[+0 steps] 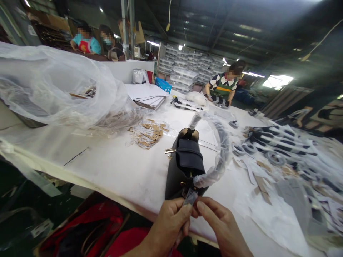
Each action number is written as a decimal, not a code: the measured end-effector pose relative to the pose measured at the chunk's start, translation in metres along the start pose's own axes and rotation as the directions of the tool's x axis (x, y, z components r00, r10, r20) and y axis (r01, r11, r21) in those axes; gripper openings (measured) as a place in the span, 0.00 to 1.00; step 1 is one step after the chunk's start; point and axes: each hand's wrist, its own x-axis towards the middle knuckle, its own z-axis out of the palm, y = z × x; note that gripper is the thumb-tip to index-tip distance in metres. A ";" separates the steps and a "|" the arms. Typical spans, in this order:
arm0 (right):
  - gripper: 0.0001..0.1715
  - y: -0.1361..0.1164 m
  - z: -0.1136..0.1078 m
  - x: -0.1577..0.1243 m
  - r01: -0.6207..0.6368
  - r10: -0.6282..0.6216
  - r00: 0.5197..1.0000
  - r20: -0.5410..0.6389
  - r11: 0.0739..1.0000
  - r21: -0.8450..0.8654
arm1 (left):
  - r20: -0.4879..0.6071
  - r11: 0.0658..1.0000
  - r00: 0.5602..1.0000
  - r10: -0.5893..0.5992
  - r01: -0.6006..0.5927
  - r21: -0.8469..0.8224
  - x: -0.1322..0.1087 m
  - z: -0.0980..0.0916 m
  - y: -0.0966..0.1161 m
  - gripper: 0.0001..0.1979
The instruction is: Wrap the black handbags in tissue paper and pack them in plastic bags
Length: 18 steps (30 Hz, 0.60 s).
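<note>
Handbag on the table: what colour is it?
The handbag is near-black, best seen in the head view.

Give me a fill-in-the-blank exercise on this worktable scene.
The left hand and right hand meet at the ____ (near/far) end of the dark handbag.
The plastic-wrapped strap curves out to the handbag's ____ (left/right) in the picture.
The brown tags lie to the handbag's ____ (left/right) in the picture.
The small box behind the paper stack is ____ (colour).
Missing words: near; right; left; blue.
</note>
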 end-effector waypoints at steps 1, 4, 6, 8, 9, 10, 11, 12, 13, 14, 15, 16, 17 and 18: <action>0.21 0.004 0.002 0.000 -0.011 0.011 1.000 -0.010 0.998 0.057 | 0.003 0.999 1.000 0.001 -0.001 0.047 0.000 0.001 0.001 0.28; 0.21 0.015 0.011 0.003 -0.048 0.060 0.996 -0.061 0.982 0.184 | 0.028 0.983 1.000 -0.003 -0.002 0.182 0.001 0.002 0.006 0.29; 0.22 0.020 0.017 0.006 -0.059 0.075 0.996 -0.057 0.968 0.242 | 0.040 0.960 0.999 0.000 -0.011 0.281 0.001 -0.001 0.011 0.27; 0.23 0.022 0.021 0.009 -0.066 0.079 0.996 -0.031 0.954 0.293 | 0.057 0.924 0.998 0.021 -0.041 0.379 -0.001 -0.010 0.016 0.23; 0.23 0.022 0.022 0.009 -0.074 0.086 0.996 -0.021 0.944 0.323 | 0.063 0.908 0.997 0.036 -0.058 0.415 -0.003 -0.016 0.018 0.22; 0.24 0.021 0.024 0.009 -0.084 0.096 0.995 -0.016 0.930 0.359 | 0.054 0.894 0.997 0.056 -0.074 0.442 -0.004 -0.023 0.020 0.22; 0.24 0.019 0.024 0.009 -0.098 0.113 0.994 -0.014 0.911 0.400 | 0.032 0.884 0.996 0.085 -0.090 0.458 -0.005 -0.030 0.022 0.22; 0.24 0.018 0.025 0.009 -0.117 0.136 0.991 -0.012 0.890 0.441 | 0.000 0.879 0.993 0.118 -0.105 0.465 -0.006 -0.036 0.025 0.22; 0.25 0.016 0.026 0.008 -0.140 0.164 0.986 -0.010 0.869 0.475 | -0.034 0.877 0.987 0.158 -0.124 0.465 -0.006 -0.042 0.027 0.22; 0.25 0.014 0.026 0.008 -0.162 0.188 0.982 -0.001 0.852 0.497 | -0.056 0.875 0.978 0.199 -0.152 0.460 -0.005 -0.047 0.029 0.23; 0.26 0.012 0.026 0.008 -0.178 0.201 0.979 0.010 0.842 0.509 | -0.054 0.876 0.972 0.227 -0.180 0.448 -0.003 -0.050 0.032 0.25; 0.27 0.011 0.026 0.008 -0.189 0.203 0.979 0.029 0.840 0.509 | -0.034 0.885 0.972 0.231 -0.196 0.422 0.000 -0.051 0.034 0.26; 0.27 0.010 0.026 0.008 -0.190 0.194 0.980 0.045 0.843 0.504 | 0.000 0.898 0.976 0.218 -0.200 0.392 0.003 -0.051 0.036 0.28; 0.27 0.009 0.025 0.007 -0.183 0.178 0.982 0.057 0.848 0.497 | 0.036 0.909 0.980 0.197 -0.196 0.366 0.006 -0.050 0.038 0.28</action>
